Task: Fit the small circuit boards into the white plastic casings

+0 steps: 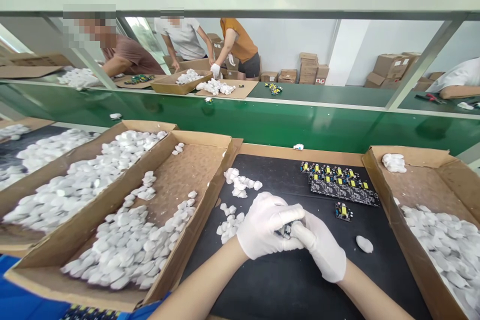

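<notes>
My left hand [267, 225], in a white glove, is closed around a small circuit board [287, 230] above the black mat. My right hand [322, 245], gloved too, presses its fingers on the same board from the right. Most of the board is hidden by fingers. Left of my hands lie loose white pieces [240, 185], with a further small pile [229, 227] nearer me. To the right is a single circuit board [343, 211] with a yellow part, and below it one white oval piece [364, 244]. Behind it sit joined rows of boards [337, 182].
Cardboard trays of white pieces stand left [225, 160] and right [378, 180] of the black mat [285, 290]. A green conveyor belt [262, 127] runs behind. Across it, several people work at a bench [322, 95]; a white-gloved hand [215, 70] belongs to one of them.
</notes>
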A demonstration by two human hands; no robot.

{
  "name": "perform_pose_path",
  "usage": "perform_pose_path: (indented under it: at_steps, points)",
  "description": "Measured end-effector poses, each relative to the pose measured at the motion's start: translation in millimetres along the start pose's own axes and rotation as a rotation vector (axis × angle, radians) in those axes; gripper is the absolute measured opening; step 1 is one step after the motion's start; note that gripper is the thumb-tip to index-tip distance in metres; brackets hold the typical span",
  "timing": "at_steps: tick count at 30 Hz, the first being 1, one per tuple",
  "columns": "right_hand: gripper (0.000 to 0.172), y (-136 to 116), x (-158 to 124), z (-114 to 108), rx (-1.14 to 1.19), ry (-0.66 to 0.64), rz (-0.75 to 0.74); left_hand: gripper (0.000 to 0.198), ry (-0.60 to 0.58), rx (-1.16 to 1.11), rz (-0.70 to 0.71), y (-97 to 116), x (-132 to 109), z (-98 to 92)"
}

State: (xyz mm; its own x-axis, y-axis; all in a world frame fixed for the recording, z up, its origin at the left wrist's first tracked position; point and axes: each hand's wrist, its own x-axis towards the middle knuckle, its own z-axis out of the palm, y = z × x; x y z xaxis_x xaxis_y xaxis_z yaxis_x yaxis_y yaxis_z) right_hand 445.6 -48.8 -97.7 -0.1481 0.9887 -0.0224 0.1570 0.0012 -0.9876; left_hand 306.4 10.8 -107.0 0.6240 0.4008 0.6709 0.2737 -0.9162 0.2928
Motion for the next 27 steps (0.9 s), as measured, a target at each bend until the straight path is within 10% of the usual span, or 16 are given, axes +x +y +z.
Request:
perform_pose_path:
  at_steps: [27]
  points:
    - [0.039,-0.5,-4.5,1.0,0.138,-0.048,-0.057,0.047,0.190,0.085,-0.022,6.8,-10.9,8.2]
